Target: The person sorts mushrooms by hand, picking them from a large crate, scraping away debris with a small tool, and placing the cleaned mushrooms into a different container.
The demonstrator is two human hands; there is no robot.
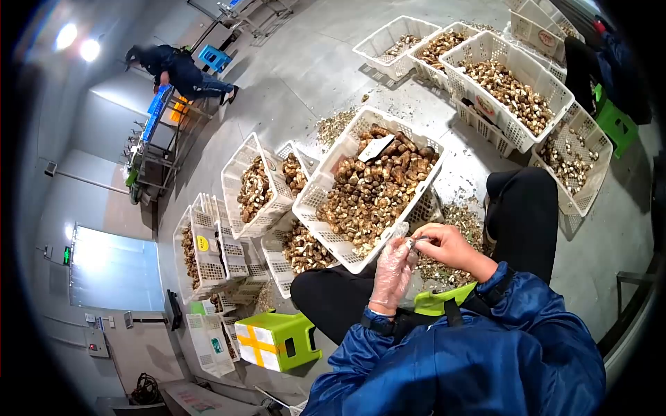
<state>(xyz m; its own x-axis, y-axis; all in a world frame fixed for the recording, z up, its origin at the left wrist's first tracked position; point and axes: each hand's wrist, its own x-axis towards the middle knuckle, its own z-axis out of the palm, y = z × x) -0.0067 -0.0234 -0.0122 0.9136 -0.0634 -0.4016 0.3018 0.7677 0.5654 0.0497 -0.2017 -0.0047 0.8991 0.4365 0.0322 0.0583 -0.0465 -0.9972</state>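
Note:
My left hand (392, 274), in a clear plastic glove, is closed with its fingertips pinched together; what they hold is too small to make out. My right hand (449, 247) is bare and closed on a small dark, thin thing (421, 239), touching the left fingertips. Both hands are over my lap, by the near corner of a white plastic basket (320, 229). Brown and white mushrooms (378, 191) fill this basket, and a flat whitish piece (376, 148) lies on top of them.
More mushroom baskets (257, 187) stand to the left, others (499, 62) at upper right. Trimmings (454, 270) litter the floor by my legs. A green stool (298, 340) with a taped white box is at lower left. One person (184, 73) leans over a far bench; another (617, 69) sits at right.

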